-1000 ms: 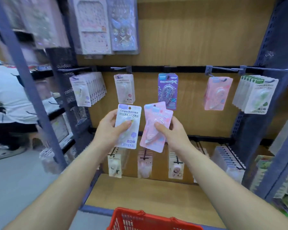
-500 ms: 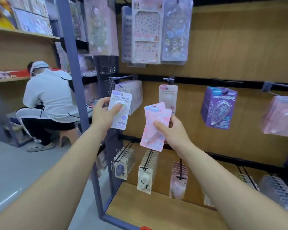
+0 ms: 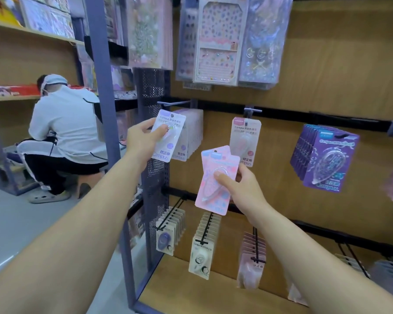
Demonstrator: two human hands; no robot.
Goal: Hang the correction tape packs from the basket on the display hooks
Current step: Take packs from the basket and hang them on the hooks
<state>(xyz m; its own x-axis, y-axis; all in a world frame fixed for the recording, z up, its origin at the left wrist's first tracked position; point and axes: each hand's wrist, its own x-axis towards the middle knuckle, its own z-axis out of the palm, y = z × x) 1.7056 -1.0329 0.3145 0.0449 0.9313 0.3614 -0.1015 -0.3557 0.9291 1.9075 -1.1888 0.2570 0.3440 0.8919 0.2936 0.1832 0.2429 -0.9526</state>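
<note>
My left hand pinches a white correction tape pack and holds it up just below the leftmost display hook, in front of a row of matching white packs. My right hand grips two pink correction tape packs, fanned slightly, lower and to the right. Behind them one white pack hangs on the second hook. The basket is out of view.
A stack of purple packs hangs to the right. Lower hooks carry more packs above a wooden shelf. Sticker sheets hang overhead. A grey upright post stands at left; beyond it a person crouches in the aisle.
The view has swung left and closer. My left hand has carried the white pack up and left toward the leftmost hook. My right hand still holds the pink packs.
</note>
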